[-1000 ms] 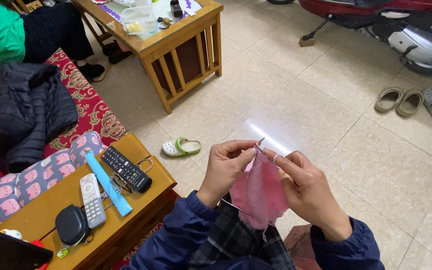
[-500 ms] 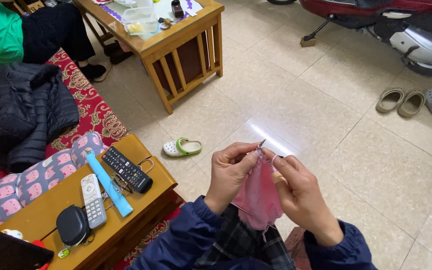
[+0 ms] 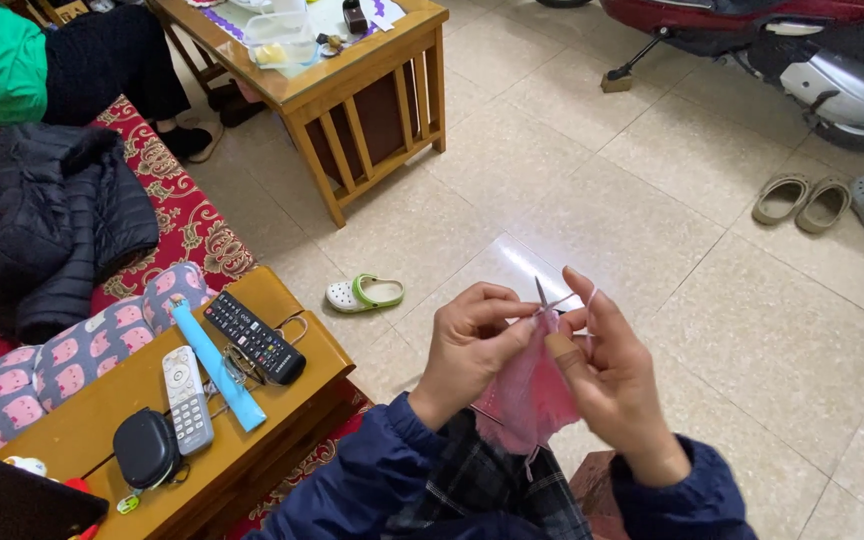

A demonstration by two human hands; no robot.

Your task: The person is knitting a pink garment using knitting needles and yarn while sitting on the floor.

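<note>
Two hands' grip encloses pink knitting [image 3: 530,392], needles [image 3: 540,292].

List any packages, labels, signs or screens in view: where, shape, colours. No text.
Clear plastic container: on the far wooden table, boxy, with a pale yellow thing inside.
Small dark bottle: same table, right of the container, light label.
Dark flat device: bottom-left corner on the near wooden table, black; could be a screen, cannot tell.
No signs.
</note>
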